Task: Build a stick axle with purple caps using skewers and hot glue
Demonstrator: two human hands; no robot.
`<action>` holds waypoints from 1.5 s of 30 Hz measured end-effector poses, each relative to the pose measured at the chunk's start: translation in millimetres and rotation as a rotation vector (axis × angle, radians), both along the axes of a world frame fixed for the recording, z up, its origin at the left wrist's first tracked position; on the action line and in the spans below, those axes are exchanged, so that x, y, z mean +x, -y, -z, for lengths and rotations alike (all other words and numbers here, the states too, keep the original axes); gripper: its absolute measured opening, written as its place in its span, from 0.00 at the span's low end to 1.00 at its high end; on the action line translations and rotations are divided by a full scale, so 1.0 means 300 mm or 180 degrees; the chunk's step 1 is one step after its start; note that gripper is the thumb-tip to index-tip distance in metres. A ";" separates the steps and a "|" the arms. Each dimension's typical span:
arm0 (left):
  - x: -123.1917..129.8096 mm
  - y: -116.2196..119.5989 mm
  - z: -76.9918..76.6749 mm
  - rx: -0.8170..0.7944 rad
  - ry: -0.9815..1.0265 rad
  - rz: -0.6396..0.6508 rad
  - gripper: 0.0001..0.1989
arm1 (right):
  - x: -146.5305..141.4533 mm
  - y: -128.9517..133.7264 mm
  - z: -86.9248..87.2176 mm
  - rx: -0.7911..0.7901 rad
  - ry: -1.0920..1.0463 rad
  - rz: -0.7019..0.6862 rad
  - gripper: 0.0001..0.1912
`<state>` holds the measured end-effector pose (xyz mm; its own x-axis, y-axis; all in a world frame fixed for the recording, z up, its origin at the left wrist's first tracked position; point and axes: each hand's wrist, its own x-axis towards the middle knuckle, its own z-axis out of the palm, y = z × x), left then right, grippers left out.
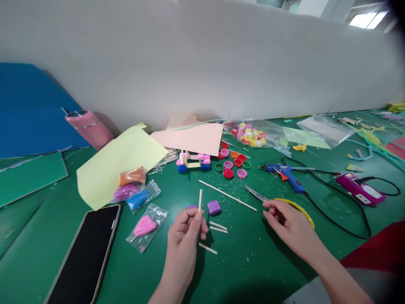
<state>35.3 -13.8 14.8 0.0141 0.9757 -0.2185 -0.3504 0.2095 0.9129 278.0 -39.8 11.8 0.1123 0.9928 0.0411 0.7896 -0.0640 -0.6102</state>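
Note:
A short pale wooden stick (200, 199) stands upright between the thumb and fingers of my left hand (186, 236). My right hand (284, 221) is at the yellow-handled scissors (256, 194), its fingers curled by the pivot; whether it grips them is hidden. Between the hands lie a long thin stick (228, 195) and several short cut pieces (208, 248). A purple clay block (214, 207) sits just right of the held stick. Further back is a small construction (193, 162) of sticks with pink and blue clay.
Bagged clay (145, 226) and a phone (85, 257) lie at the left, near a pink bottle (89, 128). Coloured rings (242, 173) are behind the long stick. A blue glue gun (286, 174) with a black cord lies at the right, beside a purple power strip (360, 188).

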 end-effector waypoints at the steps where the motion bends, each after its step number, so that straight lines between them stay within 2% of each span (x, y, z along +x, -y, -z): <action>1: 0.001 -0.001 0.001 -0.0003 0.0005 0.0021 0.05 | 0.026 0.012 0.012 0.0027 0.0013 0.0091 0.10; 7: 0.003 -0.002 0.002 -0.0061 0.0065 0.0069 0.06 | 0.116 0.061 0.058 0.0109 0.0408 0.0231 0.13; 16: -0.002 -0.006 -0.001 -0.0048 0.0282 0.0019 0.05 | 0.130 0.065 0.066 0.0153 0.0475 0.0232 0.14; 18: -0.005 -0.009 -0.001 0.0008 0.0346 -0.0017 0.04 | 0.123 0.068 0.063 0.0165 0.0460 0.0314 0.13; 21: -0.011 -0.013 -0.009 0.0087 0.0361 -0.0090 0.03 | 0.082 0.073 0.058 0.0498 0.0314 0.0398 0.11; 24: -0.028 -0.013 -0.024 0.0195 0.0177 -0.0280 0.03 | -0.012 0.066 0.047 0.0648 0.0026 0.0118 0.09; 26: -0.048 -0.007 -0.026 0.0387 -0.0243 -0.0487 0.03 | -0.094 0.051 0.032 0.0424 -0.0210 -0.0412 0.07; 28: -0.076 0.000 -0.016 0.0754 -0.1065 -0.0756 0.02 | -0.177 0.031 0.016 0.0261 -0.0363 -0.0962 0.09; 30: -0.106 0.004 0.007 0.1274 -0.2261 -0.1079 0.03 | -0.247 0.010 0.006 0.0282 -0.0360 -0.1314 0.09; 32: -0.134 0.001 0.038 0.1827 -0.3722 -0.1297 0.04 | -0.300 -0.003 0.007 0.0329 -0.0298 -0.1609 0.09; 37: -0.176 -0.021 0.095 0.2131 -0.4314 -0.1207 0.04 | -0.368 0.010 0.044 0.0403 0.0517 -0.2037 0.07; 40: -0.186 -0.029 0.106 0.2206 -0.4574 -0.1101 0.03 | -0.365 0.014 0.064 0.0533 0.0736 -0.1917 0.07; 45: -0.200 -0.033 0.117 0.2100 -0.5037 -0.0997 0.03 | -0.324 -0.019 0.074 0.0576 0.0680 -0.1607 0.07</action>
<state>-24.7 -3.8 -20.3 0.0070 0.8230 0.5680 0.9378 -0.2026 0.2819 180.7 -34.2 -10.5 -0.4031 0.8962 0.1850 0.8021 0.4434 -0.4000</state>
